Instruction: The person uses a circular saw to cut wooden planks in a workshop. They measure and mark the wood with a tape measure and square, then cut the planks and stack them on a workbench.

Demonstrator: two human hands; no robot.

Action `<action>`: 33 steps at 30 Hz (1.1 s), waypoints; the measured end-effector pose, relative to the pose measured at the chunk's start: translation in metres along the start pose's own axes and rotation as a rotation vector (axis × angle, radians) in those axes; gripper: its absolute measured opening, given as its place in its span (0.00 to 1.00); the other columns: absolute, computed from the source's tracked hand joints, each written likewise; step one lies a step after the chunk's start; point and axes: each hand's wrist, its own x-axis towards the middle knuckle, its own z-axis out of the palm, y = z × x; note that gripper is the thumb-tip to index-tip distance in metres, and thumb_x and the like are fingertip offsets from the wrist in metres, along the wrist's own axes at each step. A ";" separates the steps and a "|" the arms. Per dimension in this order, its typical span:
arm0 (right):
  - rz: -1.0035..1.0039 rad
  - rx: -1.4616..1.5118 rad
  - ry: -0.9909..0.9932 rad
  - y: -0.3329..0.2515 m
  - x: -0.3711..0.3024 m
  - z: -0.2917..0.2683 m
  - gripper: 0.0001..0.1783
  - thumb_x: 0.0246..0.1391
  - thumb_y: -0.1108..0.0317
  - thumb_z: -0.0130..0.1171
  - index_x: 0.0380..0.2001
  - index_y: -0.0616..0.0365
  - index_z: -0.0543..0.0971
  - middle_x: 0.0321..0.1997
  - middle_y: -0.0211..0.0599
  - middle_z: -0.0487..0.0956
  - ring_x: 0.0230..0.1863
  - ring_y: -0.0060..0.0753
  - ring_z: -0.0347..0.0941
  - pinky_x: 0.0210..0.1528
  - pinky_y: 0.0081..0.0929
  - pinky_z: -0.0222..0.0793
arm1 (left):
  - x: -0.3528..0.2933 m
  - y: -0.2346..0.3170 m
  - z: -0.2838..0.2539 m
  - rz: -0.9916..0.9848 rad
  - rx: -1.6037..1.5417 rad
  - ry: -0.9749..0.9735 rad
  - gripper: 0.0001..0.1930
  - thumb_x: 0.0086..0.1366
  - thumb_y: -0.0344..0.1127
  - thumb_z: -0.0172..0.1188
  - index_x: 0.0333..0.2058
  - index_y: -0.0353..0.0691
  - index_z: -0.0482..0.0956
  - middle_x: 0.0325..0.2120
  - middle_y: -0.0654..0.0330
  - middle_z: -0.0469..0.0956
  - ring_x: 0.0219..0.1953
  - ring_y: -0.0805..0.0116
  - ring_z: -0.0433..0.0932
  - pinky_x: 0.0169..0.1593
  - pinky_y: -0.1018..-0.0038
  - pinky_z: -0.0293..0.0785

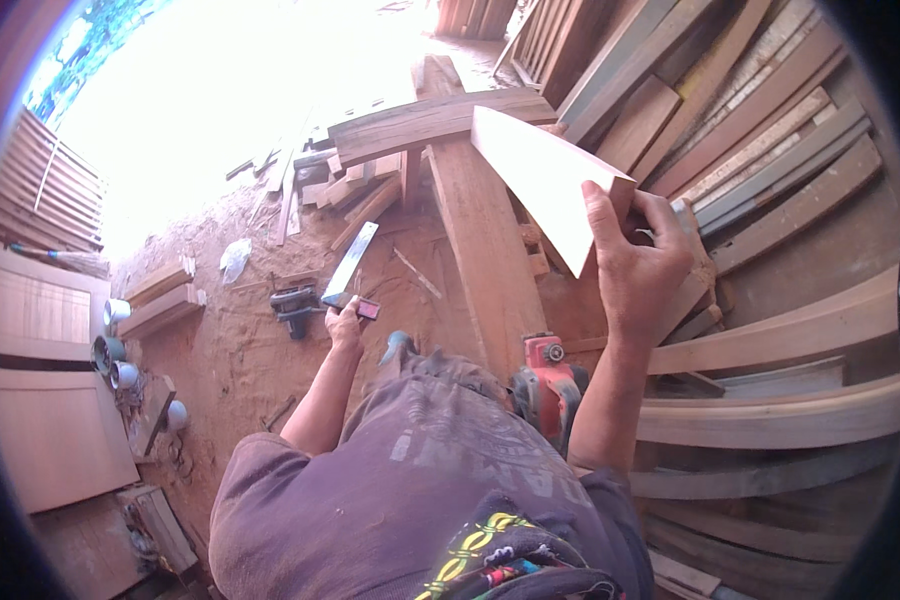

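Observation:
My right hand (648, 255) is raised at the right, thumb on the face and fingers behind the end of a wooden board (540, 190). The board's face is bright with light, and it slants away toward a thick timber beam (440, 122). Low in front of me on the left, my left hand (345, 326) is closed around the dark handle of a try square. Its metal blade (353, 260) points up and away. Beside my right forearm stands a red and black power tool (546, 385), which looks like an electric planer, close to the near end of a long plank (485, 250).
Stacked timber (770, 415) fills the right side. Wood offcuts (355, 190) lie in a heap ahead, and a dark tool (295, 308) rests on the dusty ground. Wooden panels (55, 435) and several small cans (122, 375) line the left. The far background is overexposed.

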 end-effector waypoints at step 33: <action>0.283 -0.458 -0.646 0.129 -0.277 -0.006 0.23 0.51 0.59 0.73 0.43 0.58 0.74 0.43 0.49 0.80 0.47 0.55 0.81 0.47 0.50 0.77 | -0.033 0.017 -0.008 0.028 0.078 -0.113 0.16 0.70 0.33 0.67 0.53 0.44 0.75 0.44 0.65 0.81 0.42 0.73 0.82 0.41 0.70 0.83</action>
